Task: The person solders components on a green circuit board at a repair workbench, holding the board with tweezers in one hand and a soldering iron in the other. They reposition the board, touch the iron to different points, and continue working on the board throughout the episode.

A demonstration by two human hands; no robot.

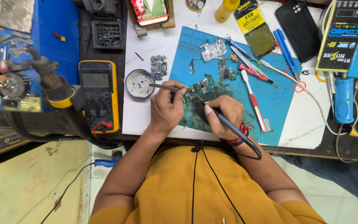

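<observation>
My left hand (166, 107) pinches metal tweezers (159, 87) and rests beside a small green circuit board (201, 87) on the blue work mat (274, 99). My right hand (224, 118) grips a dark soldering iron (228, 124) like a pen. Its tip touches the near left part of the board, close to the tweezers' points. The iron's black cable loops back past my right wrist, which wears red and black bands.
A yellow multimeter (98, 95) and a round tin (139, 83) lie to the left, with a hot-air nozzle (50, 81) beyond them. More boards (213, 49), a red-white toothbrush (255, 103), a blue knife (284, 47) and a black phone (299, 25) lie further back and right.
</observation>
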